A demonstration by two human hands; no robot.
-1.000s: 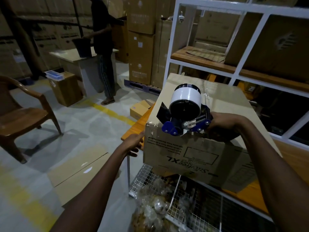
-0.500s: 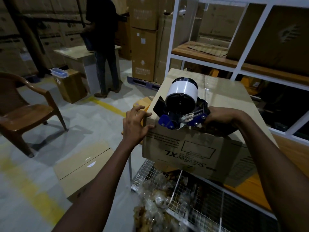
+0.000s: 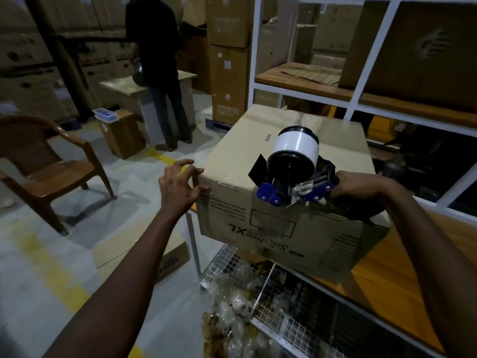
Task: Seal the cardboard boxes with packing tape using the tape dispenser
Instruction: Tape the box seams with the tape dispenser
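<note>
The cardboard box (image 3: 284, 156) was placed on the wooden table (image 3: 387, 275), with its near side pushed out over the table edge, above a wire basket (image 3: 281, 301). Its near left corner was held by the left hand (image 3: 178, 184). The fingers were bent over the top edge and the thumb was laid on the front face, probably so that the box would not slide when tape was pulled.

The tape dispenser (image 3: 291, 177) was gripped at its handle by the right hand (image 3: 358, 186), and the handle was mostly hidden by this hand. The dispenser was set on the near top edge of the box. Its blue front part was hung a little over the front face, and the white tape roll (image 3: 296, 147) was turned upward. A strip was probably being started or ended there, so that both faces would be caught. Whether tape was already stuck there could not be told.
</note>
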